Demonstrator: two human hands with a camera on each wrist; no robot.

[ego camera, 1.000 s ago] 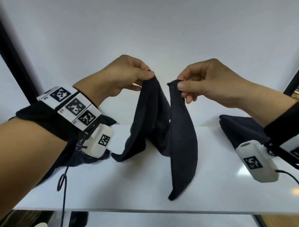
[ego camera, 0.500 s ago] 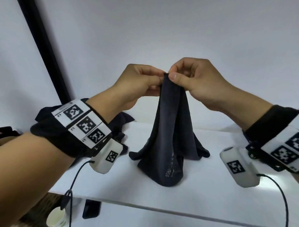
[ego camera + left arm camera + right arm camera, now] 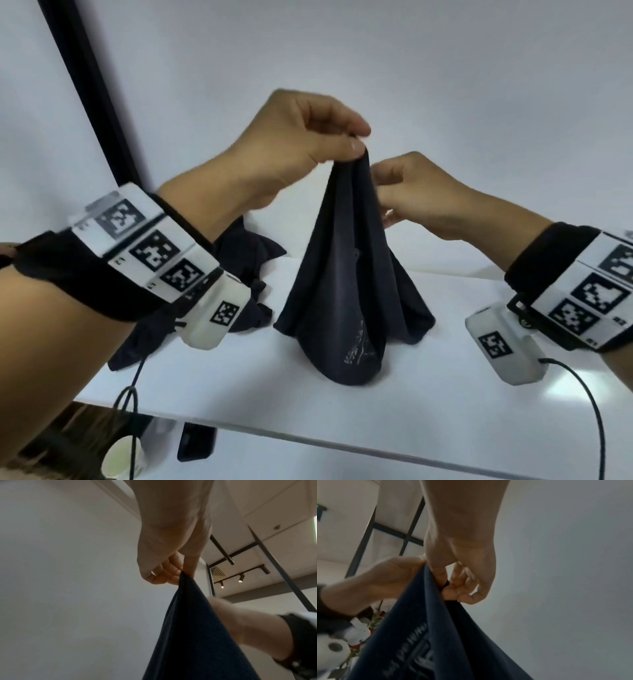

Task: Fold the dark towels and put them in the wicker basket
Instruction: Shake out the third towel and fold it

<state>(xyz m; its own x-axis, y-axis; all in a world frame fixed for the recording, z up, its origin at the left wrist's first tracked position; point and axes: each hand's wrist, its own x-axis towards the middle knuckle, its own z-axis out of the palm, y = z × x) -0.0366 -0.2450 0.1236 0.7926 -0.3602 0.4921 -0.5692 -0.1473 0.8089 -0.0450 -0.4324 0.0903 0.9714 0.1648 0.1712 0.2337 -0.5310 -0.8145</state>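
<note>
A dark towel (image 3: 342, 274) hangs in a cone above the white table (image 3: 445, 394), and its lower folds rest on the tabletop. My left hand (image 3: 358, 145) pinches the gathered top between thumb and fingers; the left wrist view shows that pinch (image 3: 184, 573) on the towel (image 3: 188, 635). My right hand (image 3: 380, 186) is a little lower on the towel's right side. In the right wrist view its thumb and curled fingers (image 3: 445, 586) pinch an edge of the towel (image 3: 423, 628). The wicker basket is not in view.
A heap of dark towels (image 3: 246, 260) lies on the table at the left, behind my left wrist. A black post (image 3: 89, 89) rises at the back left. Below the table's front edge are a paper cup (image 3: 120, 459) and a dark object (image 3: 197, 445).
The two hands brought the towel's corners together. My left hand now holds the joined top and has risen, and my right hand has dropped down the right edge.
</note>
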